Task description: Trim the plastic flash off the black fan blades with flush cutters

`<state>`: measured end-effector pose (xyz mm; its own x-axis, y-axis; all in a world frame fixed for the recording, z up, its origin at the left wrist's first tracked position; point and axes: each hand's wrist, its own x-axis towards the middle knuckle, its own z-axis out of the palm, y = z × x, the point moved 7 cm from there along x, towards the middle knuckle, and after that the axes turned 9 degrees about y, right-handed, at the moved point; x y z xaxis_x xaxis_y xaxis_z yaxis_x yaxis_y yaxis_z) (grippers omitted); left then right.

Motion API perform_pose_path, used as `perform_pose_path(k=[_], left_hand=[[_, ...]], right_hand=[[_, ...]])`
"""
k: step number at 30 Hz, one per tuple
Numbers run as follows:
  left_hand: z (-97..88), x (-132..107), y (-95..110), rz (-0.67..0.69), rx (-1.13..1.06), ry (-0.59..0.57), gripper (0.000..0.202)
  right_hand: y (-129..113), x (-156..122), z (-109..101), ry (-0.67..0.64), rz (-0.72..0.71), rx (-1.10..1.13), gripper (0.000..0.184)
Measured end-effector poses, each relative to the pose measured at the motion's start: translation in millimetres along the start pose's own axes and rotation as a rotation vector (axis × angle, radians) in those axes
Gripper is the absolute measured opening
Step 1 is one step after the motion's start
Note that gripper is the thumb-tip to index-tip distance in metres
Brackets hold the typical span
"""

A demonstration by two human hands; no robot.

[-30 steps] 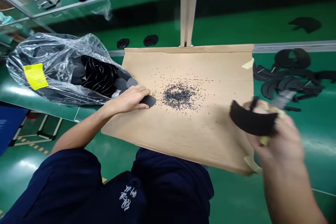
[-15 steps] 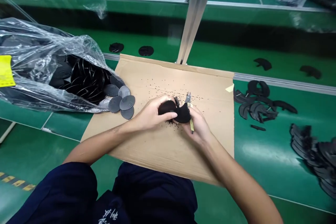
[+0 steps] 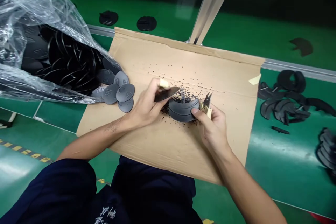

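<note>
My left hand [image 3: 147, 104] grips a black plastic disc [image 3: 166, 93], seen nearly edge-on, between thumb and fingers; one finger wears a pale cover. My right hand [image 3: 214, 126] pinches a curved black plastic piece [image 3: 183, 110] by its right end, thumb on top. That same hand also holds small nippers [image 3: 207, 102], jaws pointing away from me. The disc and the curved piece are apart, both over a cardboard sheet [image 3: 157, 150] strewn with tiny black bits.
At left, a clear plastic bag [image 3: 56, 5] spills black discs [image 3: 125, 92] onto the cardboard. Curved black pieces [image 3: 286, 108] lie in a pile on the green table at right, with another stack [image 3: 327, 150] beyond. A metal post [image 3: 214, 7] rises behind the cardboard.
The disc and curved piece, close together before, are now separated. My left hand has tilted the disc and drawn it left; my right hand has turned the curved piece over. The view has shifted.
</note>
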<state>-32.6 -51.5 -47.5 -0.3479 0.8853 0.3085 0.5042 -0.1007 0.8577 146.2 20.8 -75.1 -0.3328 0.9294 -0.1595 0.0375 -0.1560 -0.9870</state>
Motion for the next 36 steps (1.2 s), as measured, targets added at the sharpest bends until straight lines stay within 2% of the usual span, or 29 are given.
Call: perform_pose_path(k=[2,5,8,16,22,26,30,34,36], left_hand=[[-2.8,0,1,0.009,0.006,0.014,0.032],[2.9,-3,9,0.046,0.007,-0.072,0.054],[10.1,-7,14,0.08,0.021,-0.139,0.043],[14.9,-7,19,0.215,0.221,-0.132,0.032],[12.2,-10,31,0.372,0.317,-0.104,0.027],[11.5,-10,32,0.416,0.363,-0.075,0.028],[13.3,-10,30,0.353,0.278,-0.092,0.031],[11.4,-5,19,0.161,0.133,-0.094,0.04],[14.0,-5,13,0.071,0.004,-0.143,0.04]], right_hand=[[2,-1,0,-0.008,0.008,-0.004,0.02],[3,-5,5,-0.05,0.035,0.009,0.021],[-2,-9,10,-0.08,0.037,0.023,0.022],[-7,-12,12,-0.089,0.011,-0.014,0.025],[-10,-11,11,-0.086,-0.012,-0.037,0.016],[-13,-13,15,-0.115,-0.026,-0.047,0.018],[-14,-14,14,-0.097,-0.047,-0.016,0.02],[-17,-15,13,-0.114,-0.103,-0.034,0.015],[-21,-16,13,-0.119,-0.147,-0.062,0.014]])
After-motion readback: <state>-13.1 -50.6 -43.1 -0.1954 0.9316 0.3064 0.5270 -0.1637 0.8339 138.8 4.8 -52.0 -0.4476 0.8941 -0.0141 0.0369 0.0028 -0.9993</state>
